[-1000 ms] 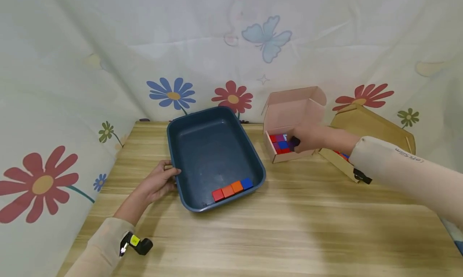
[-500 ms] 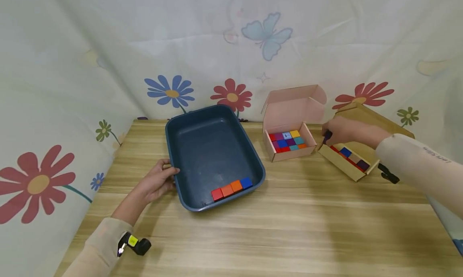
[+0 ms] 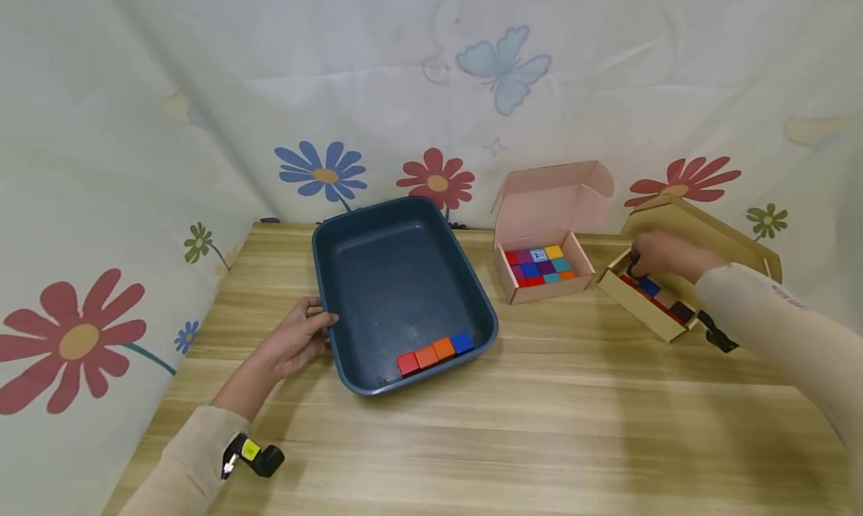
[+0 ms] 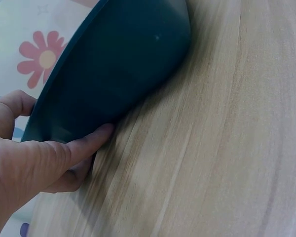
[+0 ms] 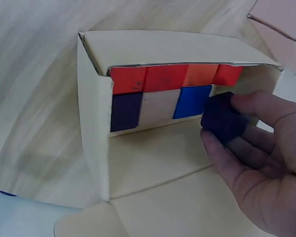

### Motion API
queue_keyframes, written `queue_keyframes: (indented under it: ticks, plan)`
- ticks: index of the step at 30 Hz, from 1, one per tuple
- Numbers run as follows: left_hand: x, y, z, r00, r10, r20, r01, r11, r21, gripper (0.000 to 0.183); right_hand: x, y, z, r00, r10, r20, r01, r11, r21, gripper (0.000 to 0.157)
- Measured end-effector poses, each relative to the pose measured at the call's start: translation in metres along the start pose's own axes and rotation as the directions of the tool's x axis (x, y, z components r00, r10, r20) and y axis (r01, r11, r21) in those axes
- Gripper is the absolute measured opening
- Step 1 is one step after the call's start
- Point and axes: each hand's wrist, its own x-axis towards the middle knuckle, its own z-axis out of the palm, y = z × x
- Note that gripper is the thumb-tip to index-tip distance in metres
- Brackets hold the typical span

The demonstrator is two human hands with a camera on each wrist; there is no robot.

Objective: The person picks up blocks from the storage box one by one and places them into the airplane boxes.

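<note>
My right hand point(image 3: 659, 254) pinches a dark purple cube point(image 5: 224, 116) between thumb and fingers at the mouth of the tan cardboard box point(image 3: 640, 312). Inside that box, the right wrist view shows a row of red and orange cubes point(image 5: 165, 78). Beside them sit a dark cube point(image 5: 126, 111), a beige cube point(image 5: 159, 107) and a blue cube point(image 5: 192, 101); the held cube is just past the blue one. My left hand point(image 3: 300, 338) grips the left wall of a dark blue tray point(image 3: 322, 276), with fingers on both sides of its rim.
Along the tray's near edge lie red, orange and blue cubes point(image 3: 426, 356) in a row. Between tray and tan box stands an open pink box point(image 3: 554, 290) holding several coloured cubes point(image 3: 546, 266). A floral curtain point(image 3: 377, 89) hangs behind the wooden table point(image 3: 539, 433).
My right hand has moved from the pink box rightward to the tan box, carrying the dark purple cube, and has lowered it at the opening. My left hand keeps its place on the tray.
</note>
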Motion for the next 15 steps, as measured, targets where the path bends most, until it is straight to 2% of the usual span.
queue_keyframes:
  ticks: [5, 12, 15]
  plan:
    - [0.0001, -0.0005, -0.0005, 1.0, 0.002, 0.002, -0.002, 1.0, 0.002, 0.057, 0.0022, 0.006, 0.0012, 0.999, 0.037, -0.019, -0.035, 0.997, 0.064, 0.027]
    - [-0.0005, -0.0009, -0.0009, 1.0, 0.003, 0.002, -0.003, 1.0, 0.002, 0.055, 0.006, 0.0041, -0.0031, 0.989, 0.117, 0.086, -0.132, 0.971, 0.199, 0.029]
    - [-0.0016, -0.0009, -0.0004, 1.0, 0.012, 0.009, -0.012, 1.0, 0.0, 0.056, 0.0058, 0.002, -0.002, 0.987, 0.124, 0.099, -0.143, 0.964, 0.226, 0.029]
